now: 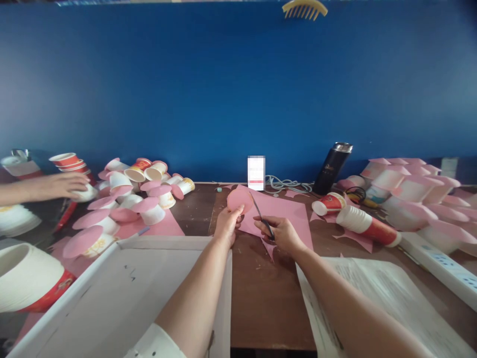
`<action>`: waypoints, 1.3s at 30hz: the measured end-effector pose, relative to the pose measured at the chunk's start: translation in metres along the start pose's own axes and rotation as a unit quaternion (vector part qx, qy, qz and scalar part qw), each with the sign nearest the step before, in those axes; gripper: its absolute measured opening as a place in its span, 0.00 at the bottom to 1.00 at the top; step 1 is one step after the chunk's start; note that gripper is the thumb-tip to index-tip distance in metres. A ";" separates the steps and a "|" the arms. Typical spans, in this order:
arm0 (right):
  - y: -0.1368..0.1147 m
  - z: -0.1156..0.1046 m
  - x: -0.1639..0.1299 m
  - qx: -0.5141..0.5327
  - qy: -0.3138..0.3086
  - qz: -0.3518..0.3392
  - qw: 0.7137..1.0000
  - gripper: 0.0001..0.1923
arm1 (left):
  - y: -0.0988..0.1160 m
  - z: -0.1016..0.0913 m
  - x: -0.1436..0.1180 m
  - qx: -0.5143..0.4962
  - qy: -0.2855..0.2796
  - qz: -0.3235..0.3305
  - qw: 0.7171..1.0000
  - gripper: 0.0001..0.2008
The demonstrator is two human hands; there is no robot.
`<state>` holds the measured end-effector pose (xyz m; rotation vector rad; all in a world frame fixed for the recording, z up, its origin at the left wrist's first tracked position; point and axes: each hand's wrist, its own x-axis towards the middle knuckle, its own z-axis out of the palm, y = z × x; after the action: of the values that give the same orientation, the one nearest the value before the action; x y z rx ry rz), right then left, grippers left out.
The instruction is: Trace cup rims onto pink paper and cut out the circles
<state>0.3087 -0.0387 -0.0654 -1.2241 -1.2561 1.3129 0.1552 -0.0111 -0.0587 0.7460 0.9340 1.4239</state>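
Observation:
Near the middle of the table, my left hand [228,224] pinches a pink paper piece [239,198] with a rounded outline, thumb on top. My right hand [282,233] is closed round the handles of a pair of scissors [264,218]. The scissors' blades point up and left, close by the right edge of the pink piece; whether they touch it I cannot tell. Beneath both hands lies a larger pink paper sheet [294,214], with a small pink scrap [269,250] near my right hand.
Paper cups with pink paper on them [112,199] crowd the left; more pink-topped cups [421,194] stand right. A co-worker's hand [69,185] reaches in at left. A white box lid [112,293], a black flask [330,171], a power strip [443,268] and a phone [256,171] surround my hands.

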 end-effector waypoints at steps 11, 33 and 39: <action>0.004 0.000 0.002 -0.032 -0.009 -0.024 0.999 0.29 | -0.005 0.001 0.003 -0.034 0.033 0.014 0.999 0.21; -0.003 0.001 -0.002 -0.011 0.004 0.015 1.000 0.29 | -0.010 -0.003 0.007 0.083 0.046 0.041 0.995 0.18; -0.003 0.001 -0.002 -0.006 0.007 0.008 1.000 0.29 | -0.007 0.000 0.004 0.055 0.044 0.031 0.997 0.19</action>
<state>0.3078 -0.0403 -0.0619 -1.2522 -1.2469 1.3085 0.1583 -0.0079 -0.0648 0.8054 1.0714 1.4789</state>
